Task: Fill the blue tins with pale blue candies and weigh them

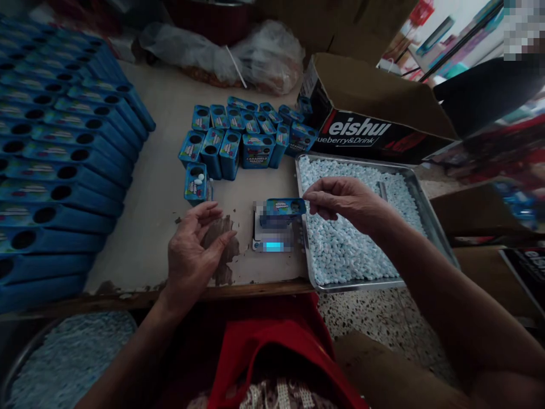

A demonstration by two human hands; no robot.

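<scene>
My left hand point(193, 247) is open over the table, thumb and fingers apart with nothing between them. Just beyond its fingertips stands a blue candy container point(196, 184) with pale candies around its top opening. On a small digital scale point(273, 246) with a lit display rests another blue container point(284, 208), its dark opening towards the right. My right hand point(340, 199) reaches in over the metal tray, fingers pinched at that container's right end. What the pinch holds, if anything, is hidden. Pale blue and white candies point(353, 244) fill the metal tray point(361, 286).
Several blue containers point(258, 150) stand grouped mid-table. Tall rows of blue containers point(55, 170) occupy the left. A black printed carton point(374, 133) stands behind the tray, a clear plastic bag point(268, 57) at the back. Below the table edge, a basin point(25, 346) holds more candies.
</scene>
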